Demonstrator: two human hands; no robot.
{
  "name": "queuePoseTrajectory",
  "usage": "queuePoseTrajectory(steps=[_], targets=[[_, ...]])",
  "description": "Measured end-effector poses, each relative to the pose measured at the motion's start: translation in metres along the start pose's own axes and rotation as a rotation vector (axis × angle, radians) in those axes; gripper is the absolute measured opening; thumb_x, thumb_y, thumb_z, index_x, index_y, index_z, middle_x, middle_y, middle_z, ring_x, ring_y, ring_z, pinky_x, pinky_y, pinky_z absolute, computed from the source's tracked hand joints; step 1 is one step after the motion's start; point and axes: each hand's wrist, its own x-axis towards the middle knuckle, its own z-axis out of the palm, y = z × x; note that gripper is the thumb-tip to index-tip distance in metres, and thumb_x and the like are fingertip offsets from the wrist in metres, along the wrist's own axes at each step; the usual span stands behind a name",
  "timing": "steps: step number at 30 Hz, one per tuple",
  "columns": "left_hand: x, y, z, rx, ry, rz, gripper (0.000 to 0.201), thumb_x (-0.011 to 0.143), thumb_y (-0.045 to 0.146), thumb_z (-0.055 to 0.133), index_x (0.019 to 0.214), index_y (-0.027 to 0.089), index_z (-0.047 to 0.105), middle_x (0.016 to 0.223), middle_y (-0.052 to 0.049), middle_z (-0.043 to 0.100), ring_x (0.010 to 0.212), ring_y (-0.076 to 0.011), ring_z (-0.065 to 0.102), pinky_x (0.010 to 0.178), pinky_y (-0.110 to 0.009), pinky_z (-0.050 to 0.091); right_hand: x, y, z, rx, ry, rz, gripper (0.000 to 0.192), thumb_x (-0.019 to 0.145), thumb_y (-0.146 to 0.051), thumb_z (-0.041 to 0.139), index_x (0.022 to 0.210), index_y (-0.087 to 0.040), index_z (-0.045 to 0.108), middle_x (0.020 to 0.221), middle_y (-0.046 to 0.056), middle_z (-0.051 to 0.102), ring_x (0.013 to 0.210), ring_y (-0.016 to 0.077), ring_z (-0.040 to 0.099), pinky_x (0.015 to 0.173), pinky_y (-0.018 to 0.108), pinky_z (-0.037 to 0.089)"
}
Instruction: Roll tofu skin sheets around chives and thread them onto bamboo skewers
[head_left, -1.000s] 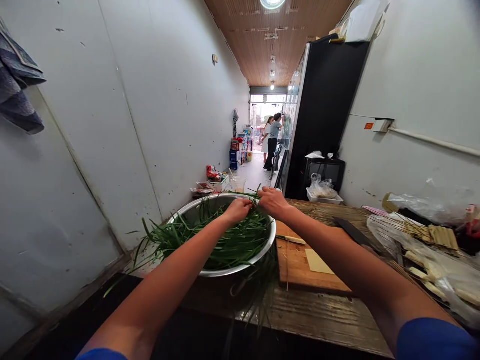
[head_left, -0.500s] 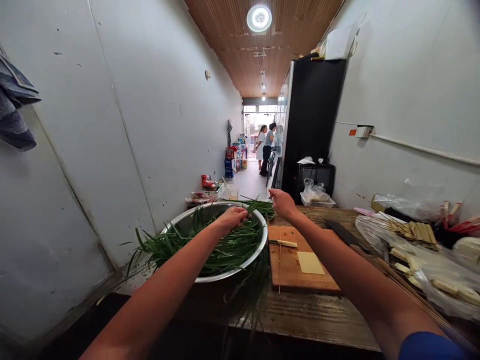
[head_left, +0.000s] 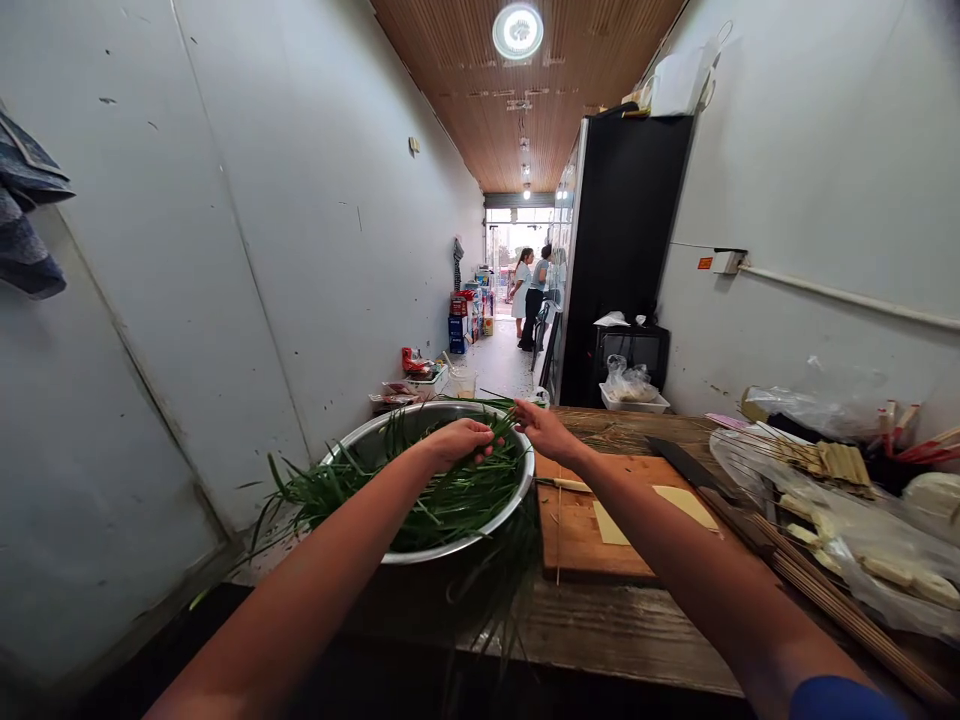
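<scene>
Gripping long green leaves [head_left: 498,428] in the left hand [head_left: 463,441], above the metal bowl [head_left: 439,553] heaped with more. Holding the right hand [head_left: 543,430] near their far ends, possibly pinching, too small to tell. Working just beside the cutting board [head_left: 574,557] on the table [head_left: 600,622].

Long, flat green leaves [head_left: 442,510] lie heaped and tangled in a wide, silvery metal bowl [head_left: 450,551], their ends spilling over its rim at nine o'clock. A few strands [head_left: 498,426] (narrow as ribbon) are pinched in the left hand [head_left: 459,441] at two o'clock, while others, dark with shadow, trail outside at five o'clock
</scene>
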Motion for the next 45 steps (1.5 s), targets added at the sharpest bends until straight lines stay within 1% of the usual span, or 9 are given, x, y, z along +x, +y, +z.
queuePoseTrajectory(steps=[9, 15, 17, 20, 23, 29, 36, 41, 45], targets=[[0.000, 0.001, -0.001, 0.064, 0.043, -0.029, 0.037, 0.062, 0.041, 0.068, 0.078, 0.008, 0.062, 0.052, 0.006, 0.046, 0.039, -0.0019, 0.032, 0.040, -0.017, 0.017, -0.010, 0.000, -0.008, -0.249, 0.042, -0.064, 0.057, 0.072, -0.003, 0.044, 0.128, -0.015, 0.043, 0.121, 0.012, 0.056, 0.108, 0.0174, 0.055, 0.090, 0.033, 0.044], [-0.003, 0.006, -0.002, 0.164, -0.009, -0.044, 0.038, 0.061, 0.045, 0.067, 0.078, 0.010, 0.064, 0.051, 0.006, 0.044, 0.039, -0.0028, 0.030, 0.040, -0.019, 0.016, -0.026, -0.025, -0.021, -0.809, -0.045, -0.393, 0.054, 0.074, -0.016, 0.062, 0.125, -0.020, 0.047, 0.130, 0.011, 0.048, 0.119, 0.0205, 0.042, 0.098, 0.038, 0.033], [-0.005, 0.009, 0.001, 0.223, -0.022, -0.022, 0.037, 0.062, 0.045, 0.066, 0.074, 0.011, 0.064, 0.050, 0.006, 0.043, 0.039, -0.0033, 0.030, 0.040, -0.019, 0.016, -0.029, -0.037, -0.017, -0.951, -0.091, -0.474, 0.043, 0.077, -0.020, 0.062, 0.119, -0.019, 0.053, 0.121, 0.010, 0.055, 0.116, 0.0201, 0.043, 0.097, 0.037, 0.030], [-0.006, 0.014, 0.007, 0.332, -0.020, 0.006, 0.033, 0.061, 0.044, 0.064, 0.069, 0.012, 0.063, 0.048, 0.005, 0.042, 0.040, -0.0046, 0.030, 0.040, -0.020, 0.017, -0.028, -0.052, -0.012, -1.132, -0.188, -0.527, 0.018, 0.083, -0.025, 0.055, 0.097, -0.018, 0.063, 0.093, 0.007, 0.066, 0.100, 0.0188, 0.051, 0.091, 0.034, 0.029], [-0.008, 0.020, 0.014, 0.407, -0.014, 0.026, 0.029, 0.062, 0.040, 0.062, 0.070, 0.012, 0.064, 0.048, 0.005, 0.042, 0.042, -0.0056, 0.030, 0.041, -0.021, 0.019, -0.027, -0.063, -0.016, -1.250, -0.256, -0.515, 0.017, 0.086, -0.023, 0.051, 0.080, -0.018, 0.066, 0.076, 0.006, 0.065, 0.086, 0.0172, 0.053, 0.087, 0.033, 0.027], [-0.011, 0.027, 0.022, 0.467, 0.010, 0.064, 0.017, 0.065, 0.029, 0.057, 0.061, 0.013, 0.061, 0.045, 0.004, 0.039, 0.041, -0.0060, 0.028, 0.041, -0.022, 0.018, -0.031, -0.073, -0.022, -1.228, -0.235, -0.500, 0.019, 0.084, -0.033, 0.054, 0.088, -0.021, 0.068, 0.088, 0.006, 0.064, 0.093, 0.0193, 0.050, 0.080, 0.031, 0.030], [0.003, 0.038, 0.029, 0.570, 0.006, 0.074, 0.018, 0.063, 0.028, 0.057, 0.053, 0.013, 0.058, 0.039, 0.005, 0.037, 0.040, -0.0061, 0.028, 0.042, -0.022, 0.018, -0.030, -0.079, -0.016, -1.328, -0.303, -0.365, 0.022, 0.085, -0.023, 0.050, 0.084, -0.011, 0.068, 0.084, 0.010, 0.064, 0.084, 0.0199, 0.055, 0.069, 0.028, 0.034], [0.005, 0.075, 0.046, 0.805, 0.033, 0.232, 0.017, 0.065, 0.025, 0.056, 0.052, 0.014, 0.059, 0.041, 0.004, 0.046, 0.042, -0.0068, 0.035, 0.045, -0.021, 0.024, -0.031, -0.092, -0.059, -1.112, -0.316, -0.219, 0.025, 0.082, -0.029, 0.051, 0.081, -0.013, 0.070, 0.070, 0.004, 0.063, 0.064, 0.0121, 0.051, 0.058, 0.023, 0.030], [-0.002, 0.103, 0.074, 0.946, 0.006, 0.391, 0.018, 0.069, 0.028, 0.057, 0.063, 0.015, 0.068, 0.047, 0.002, 0.055, 0.043, -0.0079, 0.039, 0.048, -0.022, 0.025, -0.050, -0.093, -0.107, -0.748, -0.299, -0.085, 0.025, 0.074, -0.031, 0.056, 0.074, -0.011, 0.071, 0.050, -0.005, 0.046, 0.051, 0.0062, 0.037, 0.051, 0.019, 0.026]])
